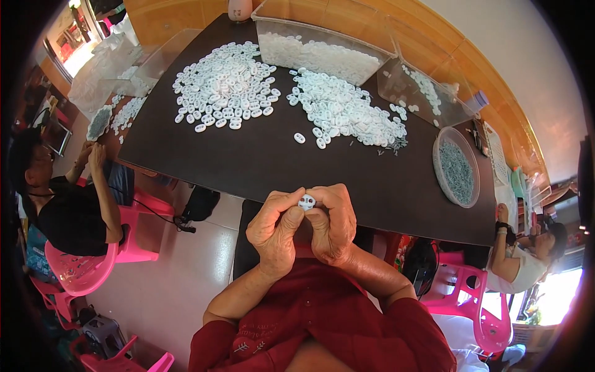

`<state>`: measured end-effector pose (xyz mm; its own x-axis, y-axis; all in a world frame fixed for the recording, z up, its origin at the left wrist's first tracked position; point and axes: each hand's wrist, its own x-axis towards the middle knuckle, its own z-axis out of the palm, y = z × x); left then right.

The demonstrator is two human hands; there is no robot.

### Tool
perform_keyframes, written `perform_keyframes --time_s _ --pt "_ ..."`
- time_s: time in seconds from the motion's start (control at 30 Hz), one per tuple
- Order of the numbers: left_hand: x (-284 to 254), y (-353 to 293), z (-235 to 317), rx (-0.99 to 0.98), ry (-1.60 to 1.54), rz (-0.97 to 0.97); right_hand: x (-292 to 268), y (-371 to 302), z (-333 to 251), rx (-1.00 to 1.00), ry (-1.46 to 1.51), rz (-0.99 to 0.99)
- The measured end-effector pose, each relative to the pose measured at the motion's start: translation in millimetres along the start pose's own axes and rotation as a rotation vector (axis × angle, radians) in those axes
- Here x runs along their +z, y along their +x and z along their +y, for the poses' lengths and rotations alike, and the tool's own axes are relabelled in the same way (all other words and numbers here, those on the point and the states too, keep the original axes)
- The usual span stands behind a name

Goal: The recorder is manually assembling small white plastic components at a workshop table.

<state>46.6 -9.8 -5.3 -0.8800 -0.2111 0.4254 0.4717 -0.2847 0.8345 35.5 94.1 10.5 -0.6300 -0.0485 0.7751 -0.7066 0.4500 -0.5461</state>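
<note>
Between my two hands, just in front of the table's near edge, is a small white oval plastic piece with two holes. My left hand pinches its left side with thumb and forefinger. From the other side the thumb and fingertips of my right hand press on it. On the dark table lie two heaps of similar white pieces, one at the left and one at the middle right. Small grey screw-like parts are scattered at the right heap's edge.
A round clear tub of grey screw-like parts stands at the table's right. Behind the heaps are a large clear bin of white pieces and another clear bin. People sit at the left and right, near pink plastic chairs.
</note>
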Motion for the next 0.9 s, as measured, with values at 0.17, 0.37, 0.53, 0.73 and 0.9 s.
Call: perform_keyframes --time_s 0.17,0.37,0.53,0.73,0.9 --pt "2.4 0.0 -0.1 0.011 0.006 0.004 0.1 -0.1 1.3 0.002 0.006 0.015" --pt "6.4 -1.4 -0.9 0.049 0.033 0.006 -3.5 -1.5 5.0 -0.019 0.022 0.013" --pt "9.4 -1.2 -3.8 0.109 0.072 -0.013 -7.4 -2.3 7.3 -0.058 0.014 0.018" --pt "16.1 1.0 -13.2 0.055 0.082 0.033 -5.4 -2.5 16.4 -0.045 -0.047 0.027" --pt "18.0 5.1 -8.3 0.068 0.084 0.039 -3.8 1.3 15.3 -0.043 -0.030 0.037"
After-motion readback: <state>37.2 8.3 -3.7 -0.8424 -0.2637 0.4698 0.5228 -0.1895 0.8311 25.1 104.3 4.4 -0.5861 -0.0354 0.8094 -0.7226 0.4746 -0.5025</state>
